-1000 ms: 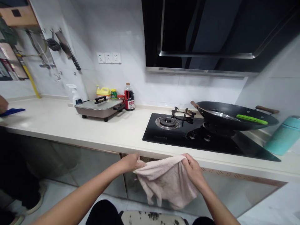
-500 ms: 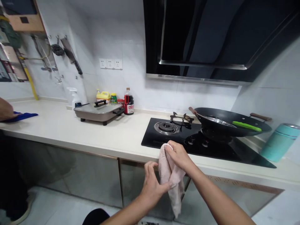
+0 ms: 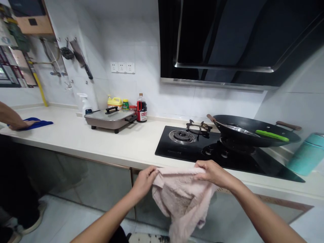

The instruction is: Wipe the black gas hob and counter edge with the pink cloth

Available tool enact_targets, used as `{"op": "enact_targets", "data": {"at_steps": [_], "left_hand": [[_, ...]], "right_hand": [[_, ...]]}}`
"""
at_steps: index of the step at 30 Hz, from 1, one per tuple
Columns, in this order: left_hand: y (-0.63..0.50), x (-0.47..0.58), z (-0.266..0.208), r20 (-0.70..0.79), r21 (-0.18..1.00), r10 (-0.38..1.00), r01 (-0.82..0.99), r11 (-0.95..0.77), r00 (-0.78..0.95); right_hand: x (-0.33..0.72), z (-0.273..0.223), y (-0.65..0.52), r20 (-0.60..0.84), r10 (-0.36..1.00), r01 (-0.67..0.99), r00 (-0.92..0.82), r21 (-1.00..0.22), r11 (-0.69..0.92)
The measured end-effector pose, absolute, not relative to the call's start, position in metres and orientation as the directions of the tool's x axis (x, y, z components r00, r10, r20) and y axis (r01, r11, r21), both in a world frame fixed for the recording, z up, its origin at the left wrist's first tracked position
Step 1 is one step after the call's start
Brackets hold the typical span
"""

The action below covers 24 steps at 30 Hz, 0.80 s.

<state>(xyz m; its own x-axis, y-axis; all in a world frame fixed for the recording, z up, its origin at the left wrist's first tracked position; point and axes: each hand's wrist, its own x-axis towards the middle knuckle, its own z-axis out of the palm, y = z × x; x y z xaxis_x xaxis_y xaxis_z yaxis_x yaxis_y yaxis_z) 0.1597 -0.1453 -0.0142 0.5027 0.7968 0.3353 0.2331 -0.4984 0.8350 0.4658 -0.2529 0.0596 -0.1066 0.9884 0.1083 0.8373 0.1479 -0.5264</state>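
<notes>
A pale pink cloth (image 3: 183, 195) hangs stretched between my two hands, just in front of the counter edge. My left hand (image 3: 145, 180) pinches its upper left corner, and my right hand (image 3: 211, 172) grips the top edge on the other side. Behind the cloth lies the black glass gas hob (image 3: 174, 153). Its left burner (image 3: 182, 136) is bare, and the pot support (image 3: 199, 128) sits shifted behind it. On the right burner rests a wok (image 3: 238, 121) with a green-handled utensil (image 3: 272, 135) and a metal lid or dish inside.
A lidded electric pan (image 3: 108, 125), a spray bottle (image 3: 86, 104) and a sauce bottle (image 3: 141, 109) stand on the counter (image 3: 121, 143). A turquoise flask (image 3: 305, 157) is at right. At far left, another person's hand (image 3: 21, 125) presses a blue cloth (image 3: 42, 124). A range hood (image 3: 217, 40) overhangs the hob.
The pink cloth, bunched in my right hand before, is now spread out. My left hand has taken hold of its corner. The other person's hand and blue cloth show further right in view.
</notes>
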Motion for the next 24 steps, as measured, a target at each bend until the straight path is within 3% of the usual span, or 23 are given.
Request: {"op": "enact_targets", "data": {"at_steps": [4, 9, 13, 16, 18, 20, 24], "left_hand": [[-0.136, 0.150, 0.030, 0.445, 0.720, 0.742, 0.292, -0.629, 0.501], [-0.130, 0.152, 0.062, 0.524, 0.600, 0.681, 0.346, -0.721, 0.512], [-0.112, 0.140, 0.073, 0.546, 0.396, 0.627, 0.489, -0.778, 0.556], [-0.096, 0.125, 0.081, 0.468, 0.184, 0.630, 0.629, -0.756, 0.620], [-0.086, 0.118, 0.086, 0.427, 0.118, 0.645, 0.669, -0.734, 0.633], [-0.081, 0.116, 0.090, 0.419, 0.184, 0.663, 0.657, -0.731, 0.620], [-0.082, 0.123, 0.089, 0.451, 0.485, 0.713, 0.524, -0.700, 0.536]], "right_hand": [[0.486, 0.051, -0.266, 0.004, 0.992, 0.939, -0.130, -0.322, 0.124], [0.518, 0.046, -0.280, 0.123, 0.992, 0.978, 0.022, -0.207, 0.004], [0.534, 0.053, -0.288, 0.184, 0.982, 0.951, 0.034, -0.307, 0.025], [0.531, 0.063, -0.289, 0.167, 0.986, 0.894, 0.027, -0.444, 0.051], [0.524, 0.072, -0.287, 0.203, 0.979, 0.868, 0.016, -0.489, 0.087], [0.513, 0.081, -0.285, 0.268, 0.963, 0.846, 0.005, -0.514, 0.139], [0.493, 0.094, -0.284, 0.316, 0.947, 0.775, 0.050, -0.610, 0.163]]}}
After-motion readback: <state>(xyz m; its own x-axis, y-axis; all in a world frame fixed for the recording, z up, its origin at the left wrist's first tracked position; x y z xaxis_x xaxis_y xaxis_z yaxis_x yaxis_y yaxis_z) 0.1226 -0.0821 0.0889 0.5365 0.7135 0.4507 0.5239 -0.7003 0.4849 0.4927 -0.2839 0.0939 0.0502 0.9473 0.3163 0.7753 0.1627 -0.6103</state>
